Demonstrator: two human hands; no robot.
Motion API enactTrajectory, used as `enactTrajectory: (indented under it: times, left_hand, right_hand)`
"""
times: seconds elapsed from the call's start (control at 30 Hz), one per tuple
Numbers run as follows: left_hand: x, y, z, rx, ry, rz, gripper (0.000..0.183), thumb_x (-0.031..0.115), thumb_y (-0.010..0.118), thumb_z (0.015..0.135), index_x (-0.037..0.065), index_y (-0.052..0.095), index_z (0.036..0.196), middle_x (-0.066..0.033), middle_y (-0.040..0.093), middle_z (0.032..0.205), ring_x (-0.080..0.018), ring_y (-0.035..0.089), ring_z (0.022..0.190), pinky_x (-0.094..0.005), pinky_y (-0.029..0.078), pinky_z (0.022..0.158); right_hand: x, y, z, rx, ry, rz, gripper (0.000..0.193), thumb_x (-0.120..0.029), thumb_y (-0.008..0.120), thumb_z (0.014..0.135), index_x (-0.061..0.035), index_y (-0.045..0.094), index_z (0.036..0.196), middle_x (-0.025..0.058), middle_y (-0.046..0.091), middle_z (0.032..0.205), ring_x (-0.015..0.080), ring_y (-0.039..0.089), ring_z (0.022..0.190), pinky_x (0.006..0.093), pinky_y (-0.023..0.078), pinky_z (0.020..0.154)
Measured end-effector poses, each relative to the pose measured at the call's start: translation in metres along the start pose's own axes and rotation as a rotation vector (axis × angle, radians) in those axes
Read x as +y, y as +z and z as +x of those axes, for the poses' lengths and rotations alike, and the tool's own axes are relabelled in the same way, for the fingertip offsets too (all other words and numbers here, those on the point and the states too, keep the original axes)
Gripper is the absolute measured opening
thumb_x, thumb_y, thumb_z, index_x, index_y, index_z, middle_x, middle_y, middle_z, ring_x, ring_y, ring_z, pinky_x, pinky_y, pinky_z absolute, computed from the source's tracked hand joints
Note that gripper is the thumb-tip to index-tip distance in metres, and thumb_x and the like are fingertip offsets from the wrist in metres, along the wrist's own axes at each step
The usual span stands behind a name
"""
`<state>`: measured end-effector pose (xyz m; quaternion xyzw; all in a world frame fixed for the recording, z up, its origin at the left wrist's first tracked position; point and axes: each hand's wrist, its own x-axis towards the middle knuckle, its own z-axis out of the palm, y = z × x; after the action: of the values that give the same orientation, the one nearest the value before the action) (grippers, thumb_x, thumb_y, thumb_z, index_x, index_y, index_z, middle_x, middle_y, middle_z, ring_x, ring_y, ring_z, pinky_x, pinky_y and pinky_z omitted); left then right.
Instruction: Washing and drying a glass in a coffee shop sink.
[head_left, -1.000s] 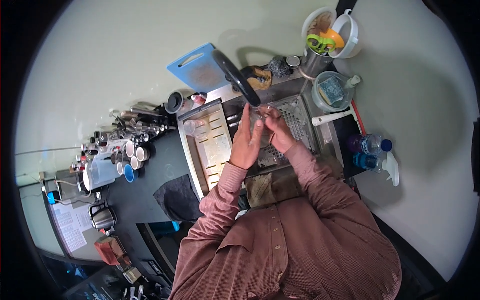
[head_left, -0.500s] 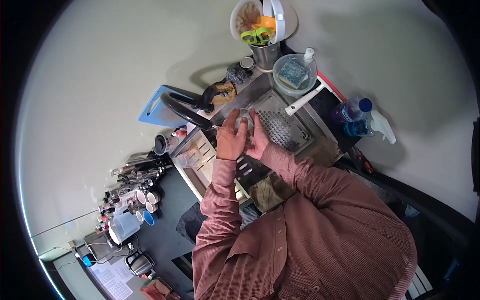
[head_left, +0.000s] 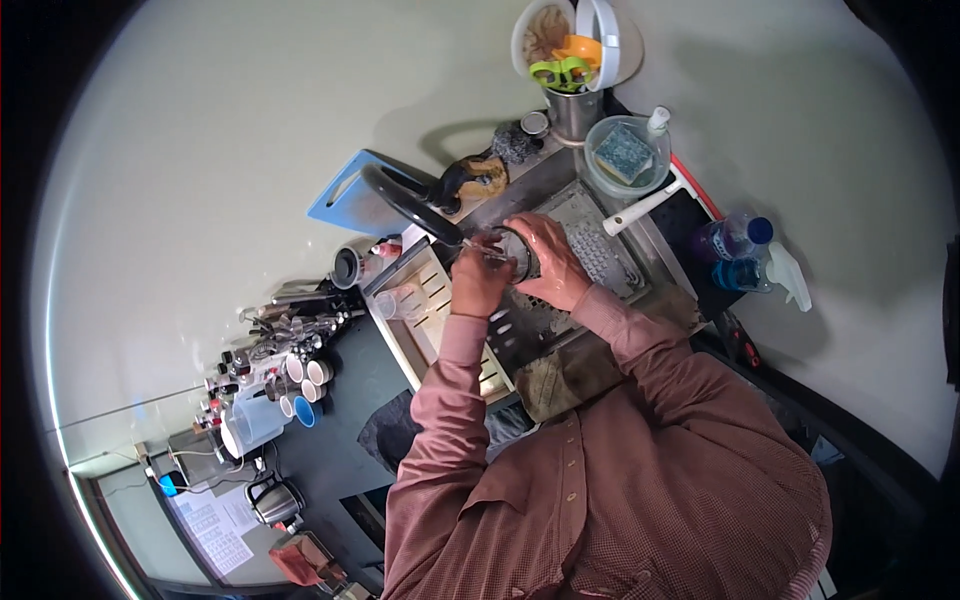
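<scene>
A clear drinking glass (head_left: 519, 254) is tipped between my hands over the sink (head_left: 500, 335), just by the end of the black faucet (head_left: 400, 205). My right hand (head_left: 556, 262) wraps round its far right side, thumb and fingers closed on it. My left hand (head_left: 479, 283) is bent against the glass at its left, under the faucet tip. Some of its fingertips are hidden, and I cannot tell whether they reach inside. A second clear cup (head_left: 402, 302) lies on the slatted cream drying rack (head_left: 437, 305) left of my left hand.
A tub with a sponge (head_left: 622, 155) and a white-handled squeegee (head_left: 640, 208) are beyond the sink. Bottles (head_left: 735, 238) are at the right. A brown cloth (head_left: 560, 385) covers the near sink edge. A blue cutting board (head_left: 360, 195) leans behind the faucet. Cups (head_left: 305, 375) crowd the left counter.
The view has shifted, so the scene sits further right. Both hands have turned the glass so its round rim shows; my right hand now covers its far side, my left has curled in.
</scene>
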<state>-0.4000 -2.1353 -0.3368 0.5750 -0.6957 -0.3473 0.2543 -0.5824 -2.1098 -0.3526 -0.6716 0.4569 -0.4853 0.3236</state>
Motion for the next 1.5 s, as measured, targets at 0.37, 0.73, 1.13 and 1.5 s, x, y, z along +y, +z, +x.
enactTrajectory:
  times: [0.37,0.73,1.13,1.5]
  left_hand:
    - [0.025,-0.013,-0.001,-0.120,0.211,0.223,0.027,0.025,0.058,0.104,0.000,0.066,0.097,-0.0194,0.072,0.080,-0.0368,0.072,0.075,-0.0418,0.055,0.066]
    - [0.061,0.012,-0.027,0.026,0.263,0.689,0.034,0.035,0.049,0.106,0.006,0.065,0.109,-0.0206,0.069,0.080,-0.0380,0.070,0.079,-0.0431,0.055,0.087]
    - [0.015,0.011,-0.013,0.169,-0.065,-0.193,0.030,0.028,0.051,0.108,0.002,0.059,0.096,-0.0092,0.067,0.068,-0.0208,0.067,0.059,-0.0355,0.049,0.054]
    - [-0.086,0.031,-0.024,-0.023,-0.268,-2.097,0.031,0.036,0.042,0.111,0.010,0.059,0.116,0.0012,0.065,0.091,-0.0107,0.063,0.077,-0.0296,0.058,0.077]
  right_hand:
    - [0.004,-0.029,-0.016,-0.265,0.150,-0.010,0.108,-0.031,0.095,0.065,-0.0058,0.035,0.151,0.0183,0.051,0.142,0.0360,0.048,0.133,0.0454,0.040,0.111]
    - [0.041,0.039,-0.009,0.085,0.525,1.237,0.092,-0.024,0.088,0.071,-0.0042,0.041,0.147,0.0196,0.055,0.136,0.0350,0.053,0.127,0.0396,0.042,0.109]
    - [-0.010,-0.004,0.017,-0.207,0.014,-0.074,0.077,-0.015,0.078,0.082,-0.0072,0.043,0.150,0.0195,0.054,0.143,0.0340,0.056,0.130,0.0419,0.045,0.108]
    - [-0.002,0.050,0.058,-0.139,0.621,1.236,0.051,-0.043,0.057,0.100,0.0043,0.065,0.116,0.0132,0.070,0.115,0.0213,0.065,0.110,0.0342,0.053,0.092]
